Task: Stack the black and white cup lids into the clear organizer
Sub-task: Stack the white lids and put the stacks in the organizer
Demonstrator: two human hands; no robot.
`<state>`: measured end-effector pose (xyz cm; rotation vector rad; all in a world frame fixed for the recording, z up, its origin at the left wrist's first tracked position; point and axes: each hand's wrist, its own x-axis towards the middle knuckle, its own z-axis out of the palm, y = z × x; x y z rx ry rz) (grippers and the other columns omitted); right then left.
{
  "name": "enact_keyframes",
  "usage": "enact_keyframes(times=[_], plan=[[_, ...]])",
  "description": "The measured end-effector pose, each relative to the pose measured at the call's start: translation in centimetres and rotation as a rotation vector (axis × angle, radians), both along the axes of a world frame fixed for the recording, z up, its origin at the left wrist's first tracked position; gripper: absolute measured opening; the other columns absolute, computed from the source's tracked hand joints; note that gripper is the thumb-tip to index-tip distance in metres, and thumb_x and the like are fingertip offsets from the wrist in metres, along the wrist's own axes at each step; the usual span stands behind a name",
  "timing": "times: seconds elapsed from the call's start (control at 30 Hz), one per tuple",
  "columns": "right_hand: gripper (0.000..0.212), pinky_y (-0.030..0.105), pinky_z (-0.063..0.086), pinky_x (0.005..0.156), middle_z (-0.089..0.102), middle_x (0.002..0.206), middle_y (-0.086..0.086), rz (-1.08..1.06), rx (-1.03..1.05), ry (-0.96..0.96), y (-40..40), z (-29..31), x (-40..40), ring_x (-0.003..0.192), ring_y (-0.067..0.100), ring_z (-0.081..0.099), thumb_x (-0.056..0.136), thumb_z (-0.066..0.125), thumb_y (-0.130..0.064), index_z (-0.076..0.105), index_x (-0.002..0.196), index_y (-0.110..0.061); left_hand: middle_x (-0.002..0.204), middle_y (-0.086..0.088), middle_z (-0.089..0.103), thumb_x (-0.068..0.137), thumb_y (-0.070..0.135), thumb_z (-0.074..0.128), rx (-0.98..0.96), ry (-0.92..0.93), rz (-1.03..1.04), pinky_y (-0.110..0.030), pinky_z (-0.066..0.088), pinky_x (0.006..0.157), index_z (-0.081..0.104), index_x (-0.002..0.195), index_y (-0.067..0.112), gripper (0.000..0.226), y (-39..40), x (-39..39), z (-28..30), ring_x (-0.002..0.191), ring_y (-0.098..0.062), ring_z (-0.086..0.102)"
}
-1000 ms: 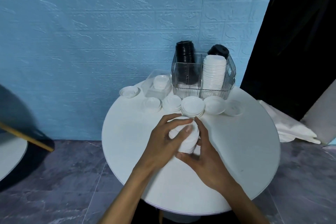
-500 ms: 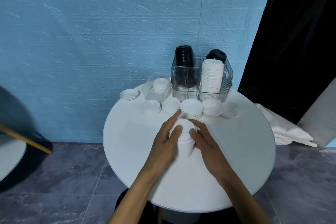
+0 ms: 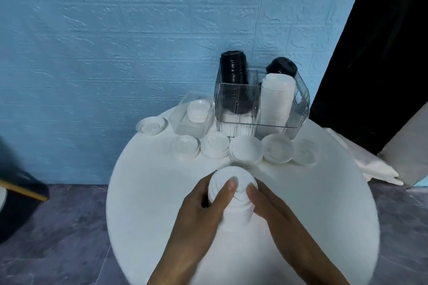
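Note:
A tall stack of white lids [image 3: 234, 201] stands on the round white table [image 3: 312, 203] at its middle. My left hand [image 3: 206, 210] wraps its left side, with the index finger lying across the top. My right hand [image 3: 268, 206] presses its right side. The clear organizer [image 3: 301, 109] sits at the table's far edge. It holds a stack of black lids [image 3: 233, 70] at the back left, a tall white stack [image 3: 276, 99] at the right and a tilted black stack [image 3: 281, 66] behind that. Several low piles of white lids [image 3: 246, 149] lie in a row before the organizer.
A small clear box [image 3: 185, 122] with white lids in it lies left of the organizer, and one lid [image 3: 151, 124] lies at the table's left rim. White cloth [image 3: 370, 162] lies beyond the right rim. The blue wall stands close behind; a black curtain hangs at the right.
The white stack, held tilted between both hands a second ago, now stands upright on the table. My fingers have shifted onto its top and sides. The camera has moved closer.

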<state>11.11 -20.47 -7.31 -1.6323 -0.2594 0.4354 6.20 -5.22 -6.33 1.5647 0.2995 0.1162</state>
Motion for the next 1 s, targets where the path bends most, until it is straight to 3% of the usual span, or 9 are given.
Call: enact_keyframes(times=[0.17,0.27,0.33,0.47,0.57,0.67,0.77,0.9,1.0], plan=[[0.029,0.010,0.051,0.083,0.068,0.100,-0.041,-0.032,0.063,0.068,1.7,4.0,4.4,0.099,-0.017,0.063,0.083,0.052,-0.046,0.068,0.088,-0.069,0.108,0.018,0.077,0.081,0.053,0.064,-0.032,-0.030,-0.006,-0.008,0.050,0.080,0.073,0.117,0.030,0.044,1.3,5.0,3.2,0.104,0.003,0.070],[0.023,0.012,0.050,0.079,0.067,0.088,-0.043,-0.116,0.109,0.091,2.7,6.9,6.8,0.090,-0.020,0.063,0.082,0.052,-0.042,0.073,0.089,-0.049,0.104,0.020,0.077,0.078,0.055,0.063,-0.032,-0.047,0.020,-0.007,0.049,0.077,0.073,0.112,0.032,0.043,1.9,8.2,6.4,0.099,0.006,0.070],[0.020,0.010,0.049,0.076,0.066,0.085,-0.045,-0.129,0.120,0.097,3.5,9.4,8.9,0.087,-0.023,0.062,0.082,0.051,-0.044,0.063,0.099,-0.044,0.106,0.022,0.076,0.079,0.056,0.062,-0.019,-0.052,0.027,-0.006,0.048,0.077,0.072,0.114,0.032,0.043,2.2,10.2,9.0,0.100,0.007,0.069],[0.021,0.025,0.048,0.095,0.070,0.098,-0.038,-0.147,0.120,0.107,4.5,14.8,12.0,0.097,-0.016,0.064,0.090,0.056,-0.050,0.064,0.107,-0.042,0.116,0.021,0.074,0.082,0.059,0.063,-0.036,-0.037,0.026,-0.008,0.050,0.079,0.069,0.123,0.035,0.047,2.9,13.7,14.4,0.108,0.006,0.067],[0.015,0.032,0.047,0.099,0.073,0.103,-0.028,-0.178,0.125,0.107,5.4,18.9,13.9,0.100,-0.008,0.066,0.099,0.054,-0.040,0.069,0.103,-0.043,0.125,0.020,0.070,0.086,0.058,0.067,-0.068,0.030,0.013,-0.022,0.053,0.095,0.065,0.131,0.040,0.049,3.7,15.9,18.7,0.114,0.002,0.065],[0.024,0.034,0.047,0.104,0.072,0.115,-0.020,-0.176,0.125,0.081,6.4,22.8,15.0,0.110,-0.003,0.065,0.096,0.056,-0.043,0.067,0.116,-0.039,0.122,0.019,0.072,0.093,0.042,0.070,-0.123,0.075,0.021,-0.033,0.054,0.102,0.067,0.130,0.036,0.038,4.9,17.5,22.7,0.113,-0.001,0.067],[0.040,0.037,0.046,0.108,0.070,0.123,-0.012,-0.160,0.129,0.062,7.2,25.8,15.6,0.119,0.004,0.062,0.089,0.054,-0.045,0.065,0.126,-0.033,0.115,0.017,0.075,0.096,0.031,0.067,-0.203,0.084,0.044,-0.029,0.055,0.096,0.071,0.126,0.027,0.031,5.9,18.4,25.6,0.104,0.003,0.069],[0.035,0.036,0.046,0.105,0.070,0.118,-0.012,-0.205,0.151,0.049,8.3,28.2,16.4,0.116,0.004,0.062,0.088,0.055,-0.037,0.067,0.120,-0.030,0.101,0.018,0.077,0.100,0.024,0.062,-0.289,0.120,0.032,-0.017,0.053,0.080,0.072,0.125,0.020,0.027,6.8,19.9,27.4,0.090,0.009,0.069],[0.031,0.032,0.047,0.099,0.071,0.114,-0.012,-0.266,0.162,0.058,9.0,28.8,16.9,0.111,0.003,0.063,0.085,0.054,-0.034,0.070,0.112,-0.034,0.115,0.011,0.076,0.098,0.027,0.065,-0.303,0.158,0.029,-0.019,0.052,0.080,0.070,0.129,0.022,0.032,7.0,20.7,27.8,0.100,-0.001,0.069]])
